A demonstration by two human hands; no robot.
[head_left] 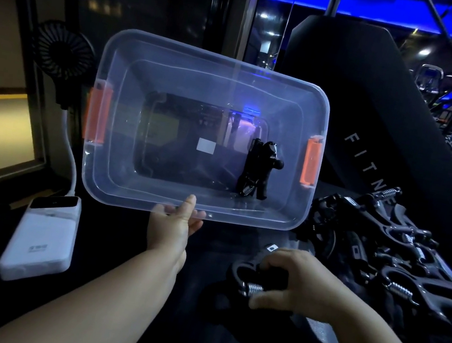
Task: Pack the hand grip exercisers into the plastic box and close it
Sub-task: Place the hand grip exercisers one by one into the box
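Note:
A clear plastic box (99,168) with orange side latches is tilted up so its open top faces me. One black hand grip exerciser (259,171) lies inside it at the right. My left hand (174,225) grips the box's near rim, thumb over the edge. My right hand (299,282) is closed on another black exerciser (246,276) with a metal spring, low on the dark surface. A pile of several more exercisers (380,242) lies to the right. No lid is in view.
A white power bank (40,239) lies at the left with a white cable going up to a small black fan (62,51). A black padded gym machine (376,121) stands behind the pile. A window frame runs along the left.

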